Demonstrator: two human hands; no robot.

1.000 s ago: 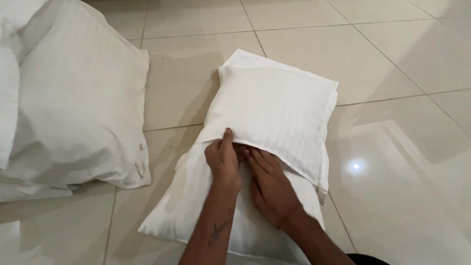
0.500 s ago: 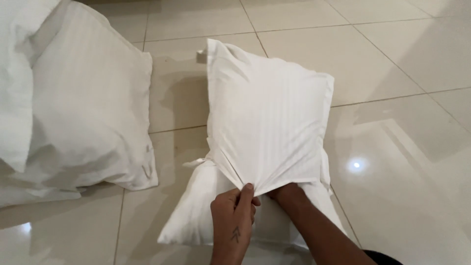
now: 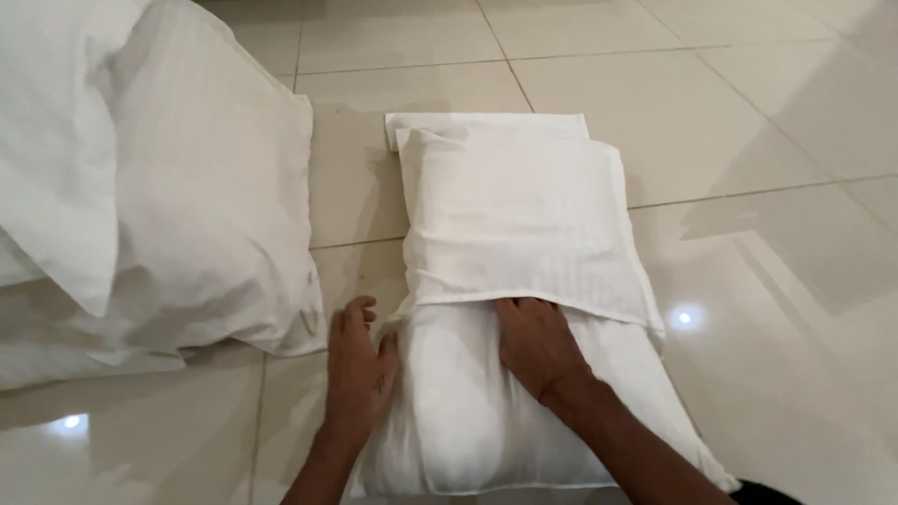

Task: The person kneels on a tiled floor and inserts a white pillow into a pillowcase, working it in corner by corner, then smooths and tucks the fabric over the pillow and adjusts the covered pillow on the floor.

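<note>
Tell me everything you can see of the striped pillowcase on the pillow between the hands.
The striped pillowcase is white cloth with faint woven stripes. It covers the far part of the pillow, which lies flat on the tiled floor; the near part is bare. Its open edge runs across the pillow's middle. A flat flap sticks out at the far end. The right hand rests at the open edge; the left hand touches the pillow's left side.

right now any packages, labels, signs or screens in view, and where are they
None in view: only a white pillow half inside a striped white pillowcase under the left hand and right hand, and more white pillows at the left on the tiled floor.
</note>
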